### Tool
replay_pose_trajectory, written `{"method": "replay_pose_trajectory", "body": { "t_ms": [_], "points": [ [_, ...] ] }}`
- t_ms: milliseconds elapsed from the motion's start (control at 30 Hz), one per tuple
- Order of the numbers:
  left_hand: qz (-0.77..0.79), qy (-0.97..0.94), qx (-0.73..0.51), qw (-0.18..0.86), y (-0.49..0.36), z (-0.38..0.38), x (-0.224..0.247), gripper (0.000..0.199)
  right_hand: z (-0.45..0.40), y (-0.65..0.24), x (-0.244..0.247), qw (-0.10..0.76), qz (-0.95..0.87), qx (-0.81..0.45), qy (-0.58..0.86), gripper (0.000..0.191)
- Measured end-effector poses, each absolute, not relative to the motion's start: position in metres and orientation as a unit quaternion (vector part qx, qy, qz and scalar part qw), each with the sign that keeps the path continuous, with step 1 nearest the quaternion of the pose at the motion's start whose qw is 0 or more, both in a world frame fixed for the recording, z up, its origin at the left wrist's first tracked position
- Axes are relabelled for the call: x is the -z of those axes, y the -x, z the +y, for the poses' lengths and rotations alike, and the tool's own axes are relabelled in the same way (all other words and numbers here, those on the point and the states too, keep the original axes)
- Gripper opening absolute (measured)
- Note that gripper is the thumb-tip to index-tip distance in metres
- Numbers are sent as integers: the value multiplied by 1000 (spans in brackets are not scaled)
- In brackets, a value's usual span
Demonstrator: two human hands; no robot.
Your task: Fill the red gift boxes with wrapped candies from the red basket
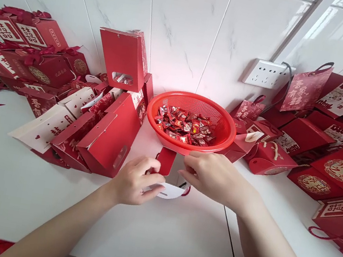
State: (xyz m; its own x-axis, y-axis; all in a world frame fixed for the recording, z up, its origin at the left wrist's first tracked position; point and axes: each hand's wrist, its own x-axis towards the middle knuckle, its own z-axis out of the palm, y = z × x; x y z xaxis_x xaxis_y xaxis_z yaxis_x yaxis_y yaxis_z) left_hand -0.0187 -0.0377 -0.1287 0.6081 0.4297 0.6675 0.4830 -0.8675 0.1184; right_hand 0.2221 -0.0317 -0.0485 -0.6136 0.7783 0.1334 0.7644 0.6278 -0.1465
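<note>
Gripping the small box's (166,162) edge, left hand (138,181) has tabletop (166,236) room; right hand's (204,169) grip is unclear.

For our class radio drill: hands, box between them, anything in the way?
Left hand at open red-and-white card box; right hand opposite. Round red plastic basket of wrapped sweets close behind, possible obstacle.

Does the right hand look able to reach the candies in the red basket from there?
Likely yes: the right hand is near the basket, whose top is open above the candies. It would probably just need to leave the small box and rise over the rim.
</note>
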Motion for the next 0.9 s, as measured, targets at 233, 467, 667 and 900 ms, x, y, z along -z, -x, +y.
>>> {"method": "replay_pose_trajectory", "body": {
  "t_ms": [233,467,667,900],
  "points": [
    [-251,902,350,23,19,-37,133,13,-31,-227,52,38,-887,-32,459,36],
    [-261,901,347,17,19,-36,133,19,-24,-211,64,-69,-857,-36,510,40],
    [-305,873,354,142,20,-39,127,32,-23,-200,70,-94,-851,14,517,31],
    [-414,828,306,220,19,-44,113,70,-26,-200,62,-109,-852,38,510,31]
  ]
}}
